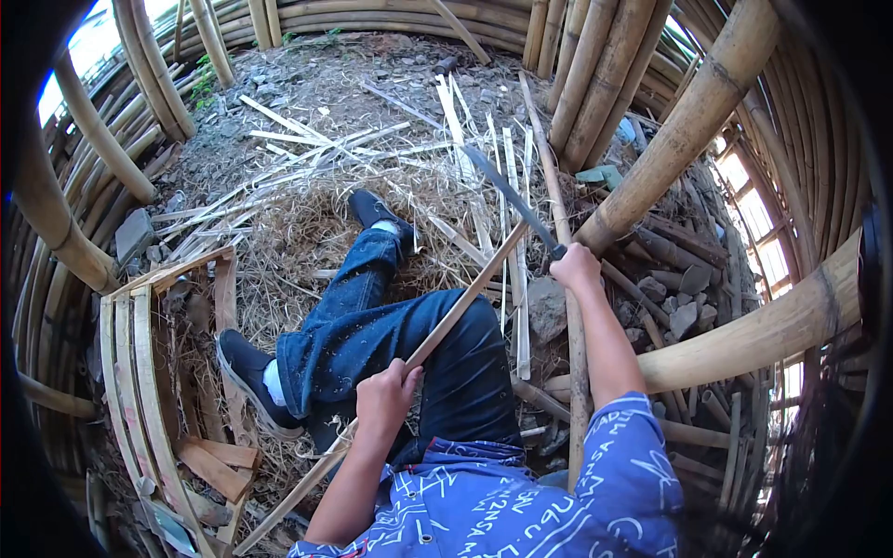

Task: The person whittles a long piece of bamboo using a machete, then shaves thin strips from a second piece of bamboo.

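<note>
My left hand is closed around a long, flat bamboo strip, which slants across my raised thigh from lower left to upper right. Wrapped round the handle of a long dark blade is my right hand. The blade points up and left, and crosses the strip's upper end; whether the two touch I cannot tell. Under the strip are my jeans, with small shavings on them. Pale split strips lie on the ground beyond my feet.
A slatted wooden crate stands at left. Thick bamboo poles rise at right, one jutting in beside my right arm. A grey rock and a long thin pole lie near that arm. Curly shavings cover the ground.
</note>
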{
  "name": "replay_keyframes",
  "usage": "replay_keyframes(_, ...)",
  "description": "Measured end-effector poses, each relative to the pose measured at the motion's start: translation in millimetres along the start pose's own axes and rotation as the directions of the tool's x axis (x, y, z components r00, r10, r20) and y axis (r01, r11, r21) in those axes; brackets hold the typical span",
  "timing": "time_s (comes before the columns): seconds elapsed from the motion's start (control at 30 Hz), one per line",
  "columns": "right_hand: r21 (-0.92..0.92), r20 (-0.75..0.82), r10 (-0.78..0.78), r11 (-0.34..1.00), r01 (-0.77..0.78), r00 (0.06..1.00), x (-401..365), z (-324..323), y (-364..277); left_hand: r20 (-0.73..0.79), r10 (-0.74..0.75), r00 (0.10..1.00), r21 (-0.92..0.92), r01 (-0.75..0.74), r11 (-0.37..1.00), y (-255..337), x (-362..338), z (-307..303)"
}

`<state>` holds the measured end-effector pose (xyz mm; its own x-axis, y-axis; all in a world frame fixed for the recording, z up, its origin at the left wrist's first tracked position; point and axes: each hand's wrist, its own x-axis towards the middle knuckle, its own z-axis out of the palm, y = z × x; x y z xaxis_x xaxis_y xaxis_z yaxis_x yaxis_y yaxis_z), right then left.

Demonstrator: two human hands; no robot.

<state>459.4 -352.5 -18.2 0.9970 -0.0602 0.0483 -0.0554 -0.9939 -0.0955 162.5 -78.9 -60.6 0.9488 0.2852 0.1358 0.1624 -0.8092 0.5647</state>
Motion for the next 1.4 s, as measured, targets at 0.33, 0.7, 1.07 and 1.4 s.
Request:
replay_keyframes(0.33,-0.013,0.16,-0.319,0.946,0.325,0.934,-58.4,-21.4,-21.5,-0.009,0.001,1.0,-0.056,-0.002,0.998,-5.0,-7.7,6.2)
replay_keyframes(0.7,0.312,0.055,0.069,0.946,-0.083,0.996,-45.9,56.5,8.6,0.02,-0.021,1.0,-0.138,0.024,0.99,1.6,-12.6,17.8)
replay_keyframes(1.07,0.772,0.183,0.152,0.589,-0.238,0.971,-159.3,138.0,-2.7,0.257,-0.2,0.946,-0.349,0.284,0.893,-3.2,13.9,10.2)
replay_keyframes(1.4,0.987,0.141,0.224,0.048,-0.156,0.964,-140.4,65.6,-25.3,0.281,-0.154,0.947,-0.497,0.281,0.821,29.9,32.1,14.8)
